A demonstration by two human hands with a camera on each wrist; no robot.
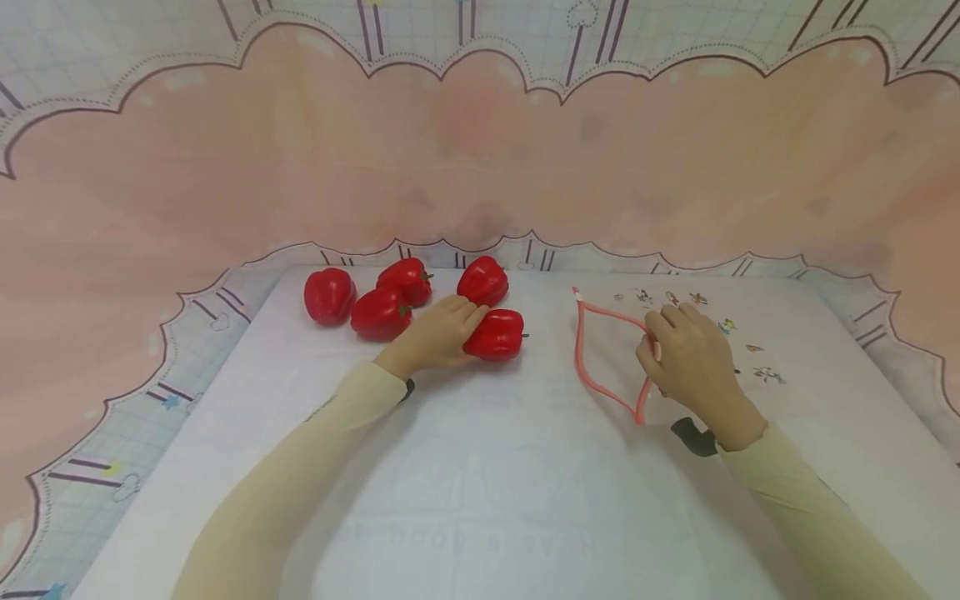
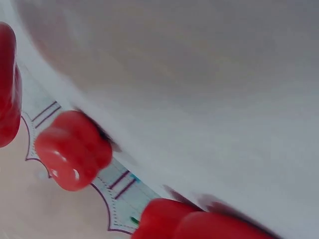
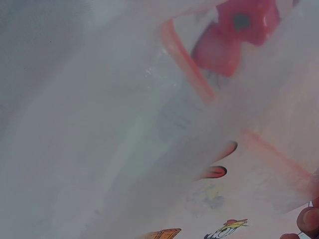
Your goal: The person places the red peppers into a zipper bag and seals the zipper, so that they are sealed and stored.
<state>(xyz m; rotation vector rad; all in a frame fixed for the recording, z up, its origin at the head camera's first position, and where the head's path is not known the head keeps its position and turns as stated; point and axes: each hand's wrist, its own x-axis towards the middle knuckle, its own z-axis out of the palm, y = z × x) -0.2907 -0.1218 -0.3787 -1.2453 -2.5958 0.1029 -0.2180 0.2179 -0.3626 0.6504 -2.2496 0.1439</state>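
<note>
My left hand [image 1: 437, 337] grips a red bell pepper [image 1: 498, 335] with a green stem, lying on its side at mid-table. Another bell pepper [image 1: 483, 282] sits just behind it. To the right, my right hand [image 1: 692, 358] pinches the rim of a see-through zip bag [image 1: 579, 346] with an orange-red edge and small cartoon prints. The bag's mouth gapes toward the peppers. In the right wrist view, cloudy plastic fills most of the picture, and fingertips [image 3: 310, 219] show at the lower right corner. The left wrist view hides the left fingers.
Left of the left hand are several more red bell peppers: one at the far left [image 1: 330, 296], one nearer [image 1: 381, 314] and one behind [image 1: 405, 281]. A white cloth [image 1: 480, 467] covers the table. A pink patterned curtain [image 1: 450, 167] stands behind.
</note>
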